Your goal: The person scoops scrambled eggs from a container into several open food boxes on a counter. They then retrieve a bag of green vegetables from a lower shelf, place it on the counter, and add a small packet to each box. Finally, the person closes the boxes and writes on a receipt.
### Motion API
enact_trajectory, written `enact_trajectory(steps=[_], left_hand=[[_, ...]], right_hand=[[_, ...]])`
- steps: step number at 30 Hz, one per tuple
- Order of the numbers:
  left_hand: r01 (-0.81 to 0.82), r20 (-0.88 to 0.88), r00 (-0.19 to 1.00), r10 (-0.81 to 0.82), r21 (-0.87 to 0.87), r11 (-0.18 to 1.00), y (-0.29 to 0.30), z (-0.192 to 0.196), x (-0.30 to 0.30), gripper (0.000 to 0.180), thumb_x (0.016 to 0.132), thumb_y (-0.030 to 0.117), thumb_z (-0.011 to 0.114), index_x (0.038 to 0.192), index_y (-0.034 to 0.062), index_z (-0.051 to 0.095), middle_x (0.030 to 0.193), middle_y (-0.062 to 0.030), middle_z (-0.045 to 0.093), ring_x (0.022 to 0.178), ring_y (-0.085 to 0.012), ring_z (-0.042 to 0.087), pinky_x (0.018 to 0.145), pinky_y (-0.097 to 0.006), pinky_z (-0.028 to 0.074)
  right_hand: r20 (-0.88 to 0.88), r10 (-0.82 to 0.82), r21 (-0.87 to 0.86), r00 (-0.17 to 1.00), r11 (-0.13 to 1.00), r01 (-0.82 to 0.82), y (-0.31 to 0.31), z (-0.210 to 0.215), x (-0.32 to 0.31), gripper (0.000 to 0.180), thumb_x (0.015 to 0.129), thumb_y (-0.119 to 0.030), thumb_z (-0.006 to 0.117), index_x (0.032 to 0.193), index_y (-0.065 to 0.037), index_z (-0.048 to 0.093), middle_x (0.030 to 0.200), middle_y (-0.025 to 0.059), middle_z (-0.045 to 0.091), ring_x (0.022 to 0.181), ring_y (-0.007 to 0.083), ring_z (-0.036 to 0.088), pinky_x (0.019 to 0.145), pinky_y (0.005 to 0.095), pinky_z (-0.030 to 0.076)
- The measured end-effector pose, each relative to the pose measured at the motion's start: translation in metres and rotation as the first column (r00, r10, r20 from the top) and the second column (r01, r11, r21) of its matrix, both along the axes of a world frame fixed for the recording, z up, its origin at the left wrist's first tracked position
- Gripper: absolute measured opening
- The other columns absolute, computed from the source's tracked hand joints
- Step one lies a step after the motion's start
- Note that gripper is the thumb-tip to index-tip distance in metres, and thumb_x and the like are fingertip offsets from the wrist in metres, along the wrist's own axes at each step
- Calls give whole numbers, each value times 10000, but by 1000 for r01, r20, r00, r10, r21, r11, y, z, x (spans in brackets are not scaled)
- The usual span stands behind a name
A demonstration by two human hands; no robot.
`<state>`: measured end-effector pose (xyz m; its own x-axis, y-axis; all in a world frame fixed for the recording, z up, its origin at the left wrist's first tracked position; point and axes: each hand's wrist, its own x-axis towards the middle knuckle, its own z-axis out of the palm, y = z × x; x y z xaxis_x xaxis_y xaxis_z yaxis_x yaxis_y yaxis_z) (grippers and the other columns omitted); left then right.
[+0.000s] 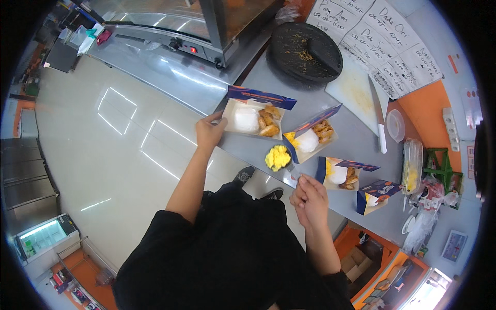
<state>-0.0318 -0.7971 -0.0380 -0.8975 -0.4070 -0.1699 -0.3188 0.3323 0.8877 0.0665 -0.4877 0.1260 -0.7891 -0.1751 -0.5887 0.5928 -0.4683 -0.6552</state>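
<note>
We have a heap of yellow scrambled egg (278, 157) on a spoon (294, 171), just left of the second food box. Our right hand (310, 199) is closed round the spoon's handle, and our left hand (211, 130) pinches the left edge of an open takeaway box (261, 96) with white rice (246, 119) and browned fried pieces (268, 124) inside. Rightward along our table (380, 225) stand three similar boxes (354, 164). Beyond, our knife (376, 98) lies partly on a white cutting board (347, 90), beside a black mortar (289, 44).
</note>
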Motion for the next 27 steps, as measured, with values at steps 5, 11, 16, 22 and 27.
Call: enact_trajectory(steps=[5, 11, 16, 22, 27], left_hand=[[-4, -15, 1000, 7, 223, 975, 5, 19, 19, 485, 789, 111, 686, 1253, -24, 651, 984, -137, 733, 661, -87, 634, 615, -253, 512], [55, -128, 992, -1, 417, 907, 5, 3, 28, 548, 777, 15, 682, 1317, -27, 599, 1142, -153, 687, 689, -95, 640, 594, -242, 520], [51, -184, 983, 20, 369, 928, 4, 21, 26, 592, 776, 8, 688, 1352, -37, 558, 1213, -149, 665, 714, -88, 642, 606, -235, 532], [56, -243, 969, 37, 363, 930, 0, 10, 26, 588, 762, 13, 701, 1331, -49, 568, 1221, -142, 663, 704, -78, 632, 622, -233, 527], [67, -231, 973, 11, 326, 943, -3, 6, 23, 563, 757, 25, 720, 1302, -41, 597, 1113, -114, 705, 690, -71, 633, 615, -232, 510]], right_hand=[[-145, 45, 188, 988, 982, -18, -55, -36, -33, 186, 993, -154, 575, 1023, 29, 594, 634, -53, 359, 524, 52, 322, 494, 223, 297], [-538, 674, 841, 506, 393, 371, -114, -120, -87, 240, 926, -113, 619, 1125, 22, 623, 697, 55, 578, 600, 143, 569, 562, 329, 471], [-79, 984, 837, 158, -20, 548, -128, -120, -100, 392, 803, -107, 608, 1188, -37, 633, 788, 92, 628, 685, 255, 656, 611, 378, 514], [41, 997, 765, 68, -75, 640, -125, -90, -106, 375, 833, -157, 577, 1184, -37, 630, 852, 77, 627, 782, 237, 660, 694, 371, 511], [-68, 998, 716, 4, 46, 697, -109, -89, -116, 361, 818, -169, 576, 1154, -65, 652, 845, 77, 602, 778, 236, 643, 718, 359, 502]])
